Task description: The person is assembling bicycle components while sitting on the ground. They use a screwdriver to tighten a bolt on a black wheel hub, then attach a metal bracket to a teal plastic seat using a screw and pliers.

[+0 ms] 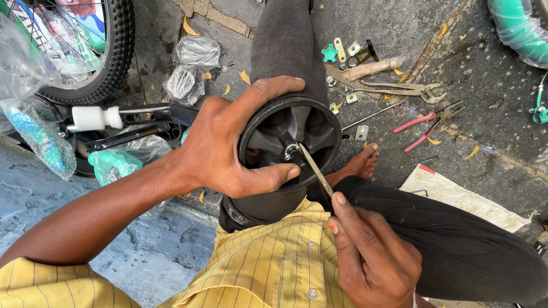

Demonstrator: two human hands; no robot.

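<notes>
My left hand (228,142) grips a small black plastic wheel (297,128) against my raised knee, fingers over its top rim and thumb along its lower edge. A metal nut (292,152) sits at the wheel's hub. My right hand (368,251) pinches a thin flat metal tool (315,169) whose tip rests at that nut. Both hands are over my lap, above a yellow striped shirt and dark trousers.
On the pavement to the right lie red-handled pliers (425,122), metal pliers (405,88), a wooden handle (374,67), a thin rod (374,115), small brackets and a teal knob (329,53). A plastic-wrapped bicycle with its tyre (114,51) stands at left. White cloth (462,197) lies by my leg.
</notes>
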